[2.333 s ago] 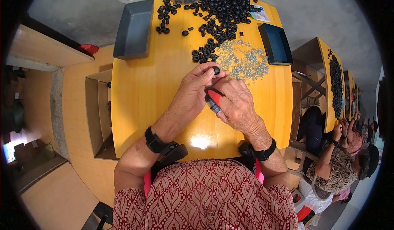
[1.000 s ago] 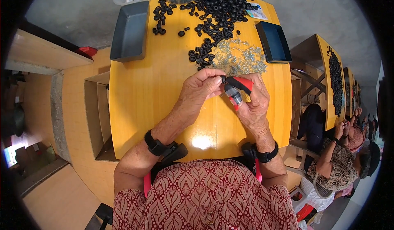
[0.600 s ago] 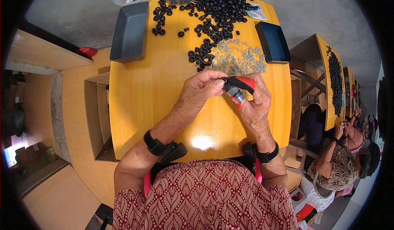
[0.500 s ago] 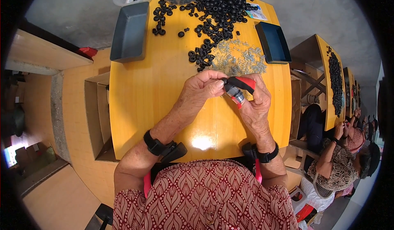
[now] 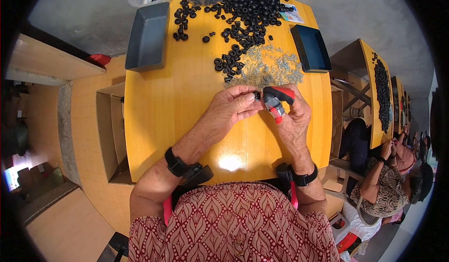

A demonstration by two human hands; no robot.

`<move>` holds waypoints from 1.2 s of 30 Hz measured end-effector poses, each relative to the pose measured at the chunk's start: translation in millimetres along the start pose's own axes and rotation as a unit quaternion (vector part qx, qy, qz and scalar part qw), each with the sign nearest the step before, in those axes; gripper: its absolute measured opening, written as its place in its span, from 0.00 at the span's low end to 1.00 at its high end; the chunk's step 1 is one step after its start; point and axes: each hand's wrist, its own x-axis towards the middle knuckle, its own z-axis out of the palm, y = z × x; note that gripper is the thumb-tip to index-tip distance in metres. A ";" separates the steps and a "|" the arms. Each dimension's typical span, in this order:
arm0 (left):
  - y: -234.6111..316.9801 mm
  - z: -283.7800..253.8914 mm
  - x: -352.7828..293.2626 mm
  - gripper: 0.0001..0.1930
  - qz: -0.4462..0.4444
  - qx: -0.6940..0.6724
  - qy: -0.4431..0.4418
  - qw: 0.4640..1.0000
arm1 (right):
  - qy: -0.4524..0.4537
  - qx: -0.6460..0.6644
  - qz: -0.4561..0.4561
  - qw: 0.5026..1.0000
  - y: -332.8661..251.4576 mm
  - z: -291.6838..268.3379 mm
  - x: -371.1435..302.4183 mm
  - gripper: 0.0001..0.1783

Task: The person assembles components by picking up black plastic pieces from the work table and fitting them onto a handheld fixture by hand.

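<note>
Black rounded piece (image 5: 257, 95) first: from my remote seat I see it pinched between the thumb and fingertips of the left hand (image 5: 223, 107), above the middle of the desk (image 5: 182, 107). The right hand (image 5: 295, 114) is closed around a red and black tool (image 5: 280, 94) with a clear band on it. The hands are near each other but apart, with the tool's black end just beside the piece; I cannot tell whether the two touch.

To do this step well, I would grip the piece low and firmly, its face left uncovered, line the tool up square to it and press gently, with the left fingertips clear of the tool's end.

Just past the hands I see scattered small silvery bits (image 5: 276, 65), near enough for a short reach. Farther on, loose black pieces (image 5: 255, 5) spread into a heap. A dark tray (image 5: 314, 49) stands to the right, a larger grey tray (image 5: 146, 40) to the left, and a clear tub (image 5: 206, 0) of black pieces at the far end.
</note>
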 end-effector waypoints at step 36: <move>37.0 -10.1 -1.9 0.11 0.171 0.030 0.078 0.982 | -0.032 -0.266 -0.191 0.944 -12.0 -41.4 45.5 0.17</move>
